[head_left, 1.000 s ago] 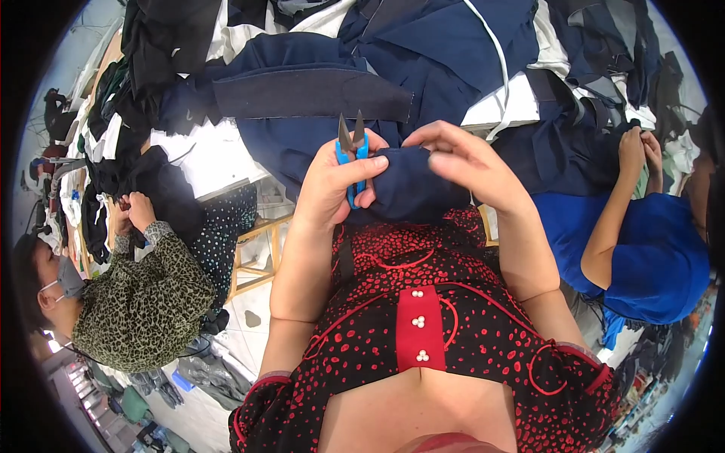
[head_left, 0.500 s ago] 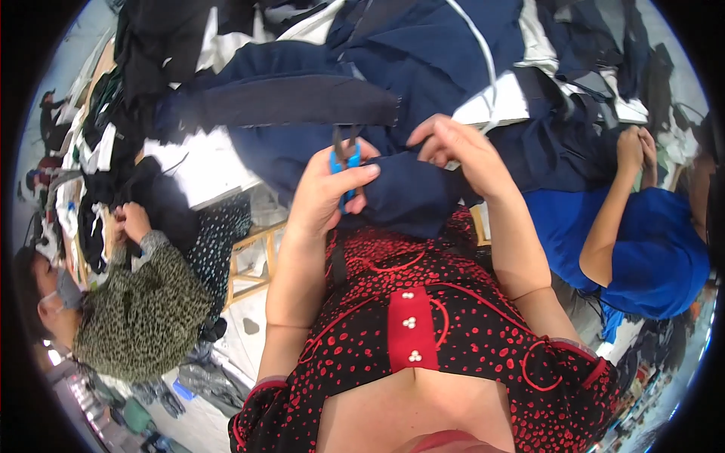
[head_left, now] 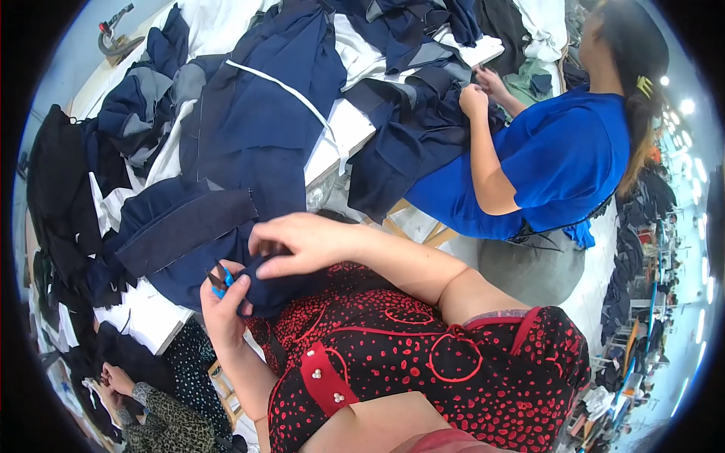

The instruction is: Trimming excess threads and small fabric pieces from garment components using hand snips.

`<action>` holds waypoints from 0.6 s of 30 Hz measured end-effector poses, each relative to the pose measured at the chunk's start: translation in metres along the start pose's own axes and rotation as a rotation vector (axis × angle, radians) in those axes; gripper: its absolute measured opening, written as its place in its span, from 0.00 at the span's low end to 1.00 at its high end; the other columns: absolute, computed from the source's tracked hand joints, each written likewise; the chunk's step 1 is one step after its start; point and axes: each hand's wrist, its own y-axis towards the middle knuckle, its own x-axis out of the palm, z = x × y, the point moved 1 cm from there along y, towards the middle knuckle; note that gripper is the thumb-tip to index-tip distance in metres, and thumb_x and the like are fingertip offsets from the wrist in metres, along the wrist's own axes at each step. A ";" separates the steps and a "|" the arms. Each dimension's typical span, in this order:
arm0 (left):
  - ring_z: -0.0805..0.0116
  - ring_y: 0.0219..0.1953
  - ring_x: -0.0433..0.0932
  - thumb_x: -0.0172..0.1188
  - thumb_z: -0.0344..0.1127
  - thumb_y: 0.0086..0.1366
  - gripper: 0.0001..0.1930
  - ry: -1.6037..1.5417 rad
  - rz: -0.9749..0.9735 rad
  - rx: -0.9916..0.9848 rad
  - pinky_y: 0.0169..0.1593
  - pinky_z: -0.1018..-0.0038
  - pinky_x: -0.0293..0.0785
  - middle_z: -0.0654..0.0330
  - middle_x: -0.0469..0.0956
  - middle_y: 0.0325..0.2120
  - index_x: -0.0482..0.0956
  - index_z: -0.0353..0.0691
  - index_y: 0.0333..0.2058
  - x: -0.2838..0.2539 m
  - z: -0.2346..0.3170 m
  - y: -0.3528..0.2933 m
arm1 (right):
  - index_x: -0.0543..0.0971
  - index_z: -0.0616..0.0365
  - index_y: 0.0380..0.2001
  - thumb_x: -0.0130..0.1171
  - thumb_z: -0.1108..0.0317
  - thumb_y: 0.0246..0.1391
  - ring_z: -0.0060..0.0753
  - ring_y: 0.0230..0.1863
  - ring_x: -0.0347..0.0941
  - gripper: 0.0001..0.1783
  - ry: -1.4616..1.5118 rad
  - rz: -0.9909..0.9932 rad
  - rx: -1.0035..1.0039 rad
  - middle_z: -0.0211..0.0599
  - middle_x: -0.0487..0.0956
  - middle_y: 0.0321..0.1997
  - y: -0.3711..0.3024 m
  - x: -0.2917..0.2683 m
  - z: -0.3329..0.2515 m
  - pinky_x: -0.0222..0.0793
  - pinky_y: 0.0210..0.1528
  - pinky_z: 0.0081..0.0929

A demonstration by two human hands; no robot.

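The left hand (head_left: 223, 308) has its grip wrapped around blue snips (head_left: 221, 287), blades up, at the left edge of the navy cloth (head_left: 270, 293). The right hand (head_left: 306, 240) arches above the cloth, its grip loose, thumb and fingers apart. Beyond the cloth, a white tape (head_left: 291, 91) lies over navy fabric (head_left: 260, 140) on the counter (head_left: 332, 147).

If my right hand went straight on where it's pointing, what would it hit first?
Most likely the dark strip on the navy cloth, left of your right hand, though depth is unclear.
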 end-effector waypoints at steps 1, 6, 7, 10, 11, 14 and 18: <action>0.84 0.13 0.62 0.61 0.29 0.53 0.07 0.042 -0.003 -0.017 0.15 0.87 0.56 0.68 0.69 0.18 0.72 0.36 0.29 0.004 0.003 -0.004 | 0.74 0.60 0.32 0.57 0.53 0.50 0.48 0.30 0.75 0.18 -0.046 -0.043 -0.046 0.45 0.78 0.26 -0.001 0.007 0.000 0.68 0.32 0.37; 0.84 0.14 0.62 0.62 0.31 0.53 0.08 -0.042 0.063 -0.011 0.15 0.87 0.55 0.69 0.68 0.18 0.74 0.36 0.30 0.012 0.008 0.001 | 0.76 0.58 0.25 0.54 0.59 0.55 0.25 0.22 0.68 0.13 -0.029 0.061 0.358 0.34 0.73 0.18 0.000 -0.005 0.007 0.66 0.27 0.27; 0.84 0.14 0.62 0.63 0.31 0.53 0.08 -0.061 0.044 -0.009 0.15 0.87 0.55 0.69 0.68 0.18 0.74 0.37 0.30 0.010 0.009 0.002 | 0.77 0.59 0.27 0.51 0.59 0.57 0.19 0.24 0.68 0.15 0.250 0.055 0.355 0.26 0.73 0.20 -0.002 -0.012 0.013 0.65 0.28 0.23; 0.83 0.14 0.62 0.62 0.29 0.54 0.06 -0.100 0.006 -0.034 0.15 0.86 0.55 0.69 0.67 0.18 0.75 0.36 0.30 0.012 0.007 0.002 | 0.74 0.64 0.37 0.51 0.61 0.57 0.17 0.34 0.68 0.15 0.401 -0.109 0.254 0.31 0.74 0.32 -0.008 -0.021 0.009 0.64 0.39 0.20; 0.84 0.13 0.62 0.61 0.29 0.54 0.06 -0.104 -0.020 -0.019 0.15 0.86 0.55 0.69 0.68 0.17 0.75 0.35 0.30 0.012 0.008 0.000 | 0.73 0.64 0.39 0.53 0.62 0.56 0.18 0.36 0.68 0.15 0.371 -0.163 0.242 0.32 0.74 0.34 -0.008 -0.018 0.002 0.64 0.41 0.20; 0.84 0.12 0.63 0.60 0.29 0.56 0.06 -0.101 -0.040 -0.007 0.15 0.86 0.55 0.68 0.69 0.16 0.75 0.35 0.31 0.012 0.005 -0.002 | 0.72 0.64 0.38 0.58 0.69 0.53 0.15 0.36 0.67 0.12 0.312 -0.247 0.262 0.28 0.74 0.33 -0.009 -0.009 0.001 0.65 0.39 0.18; 0.83 0.11 0.63 0.60 0.30 0.56 0.06 -0.118 -0.030 0.007 0.15 0.86 0.55 0.68 0.69 0.15 0.75 0.35 0.31 0.007 0.006 -0.003 | 0.73 0.63 0.32 0.56 0.71 0.55 0.09 0.30 0.65 0.06 0.572 -0.169 0.344 0.23 0.73 0.26 -0.007 -0.005 0.000 0.62 0.31 0.13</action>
